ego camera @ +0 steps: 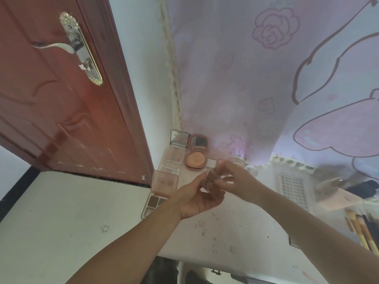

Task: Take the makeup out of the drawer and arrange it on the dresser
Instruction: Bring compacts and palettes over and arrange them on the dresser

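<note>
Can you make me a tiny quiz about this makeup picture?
1. True or false: the round peach compact on the dresser is open.
2. What are the left hand and right hand doing?
A. Resting flat
B. Holding one small brown makeup item together
C. Turning the door handle
3. Fill in: the brushes lie at the picture's ____ edge.

Key: 1 true; 2 B; 3 right.
</note>
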Demonstrator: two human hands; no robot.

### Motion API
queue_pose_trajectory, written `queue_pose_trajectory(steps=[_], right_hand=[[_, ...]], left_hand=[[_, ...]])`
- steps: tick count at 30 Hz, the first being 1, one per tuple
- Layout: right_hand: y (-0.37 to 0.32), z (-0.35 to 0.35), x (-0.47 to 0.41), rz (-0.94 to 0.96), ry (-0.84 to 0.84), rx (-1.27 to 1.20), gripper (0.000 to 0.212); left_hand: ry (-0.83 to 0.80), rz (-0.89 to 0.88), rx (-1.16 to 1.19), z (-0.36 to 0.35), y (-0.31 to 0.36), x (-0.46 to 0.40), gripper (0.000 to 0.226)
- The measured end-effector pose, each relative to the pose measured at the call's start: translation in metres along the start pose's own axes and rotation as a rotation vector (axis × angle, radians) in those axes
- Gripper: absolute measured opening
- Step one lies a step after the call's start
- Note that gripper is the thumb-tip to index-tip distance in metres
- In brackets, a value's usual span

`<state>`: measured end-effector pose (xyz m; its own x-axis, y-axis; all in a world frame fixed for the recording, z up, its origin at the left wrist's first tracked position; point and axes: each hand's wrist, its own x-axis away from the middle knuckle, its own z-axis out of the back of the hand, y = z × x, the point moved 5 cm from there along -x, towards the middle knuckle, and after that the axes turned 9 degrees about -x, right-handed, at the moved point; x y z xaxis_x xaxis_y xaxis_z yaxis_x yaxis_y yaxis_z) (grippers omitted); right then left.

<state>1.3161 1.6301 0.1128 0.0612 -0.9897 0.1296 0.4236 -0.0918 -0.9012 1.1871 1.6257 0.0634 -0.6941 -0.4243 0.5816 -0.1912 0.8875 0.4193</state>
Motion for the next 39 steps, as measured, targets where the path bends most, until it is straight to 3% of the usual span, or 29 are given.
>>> queue_pose_trajectory(steps=[2, 6, 9, 11, 18, 23, 29, 33, 39], right_hand=[[-0.001, 0.015, -0.001, -0.05, 0.05, -0.061, 0.015], [-0.003, 0.027, -0.003, -0.164, -0.098, -0.188, 0.023], [0.004, 0.026, -0.008, -0.201, -0.053, -0.256, 0.029], [0.014, 0.023, -0.011, -0.24, -0.017, -0.333, 0.021], [0.046, 0.004, -0.04, -0.278, 0.077, -0.096, 0.013], [0.068, -0.026, -0.065, -0.279, 0.108, -0.048, 0.011], [0.08, -0.049, -0.09, -0.267, 0.123, 0.066, 0.008], [0.075, -0.057, -0.095, -0.233, 0.112, 0.116, 0.008], [0.076, -0.058, -0.087, -0.228, 0.155, 0.108, 0.008]], left_hand=[[-0.018, 0.01, -0.034, -0.004, -0.002, 0.001, 0.051], [-0.016, 0.014, 0.032, -0.009, -0.003, 0.001, 0.054], [-0.015, 0.024, 0.127, -0.004, -0.007, 0.0, 0.055], [-0.01, 0.022, 0.172, 0.005, -0.011, -0.001, 0.052], [0.289, -0.058, 0.361, 0.044, -0.025, -0.006, 0.021], [0.446, -0.129, 0.484, 0.059, -0.024, -0.01, 0.012], [0.594, -0.159, 0.501, 0.058, -0.018, -0.027, 0.027], [0.692, -0.123, 0.358, 0.061, -0.016, -0.031, 0.033], [0.69, -0.109, 0.311, 0.063, -0.014, -0.035, 0.038]])
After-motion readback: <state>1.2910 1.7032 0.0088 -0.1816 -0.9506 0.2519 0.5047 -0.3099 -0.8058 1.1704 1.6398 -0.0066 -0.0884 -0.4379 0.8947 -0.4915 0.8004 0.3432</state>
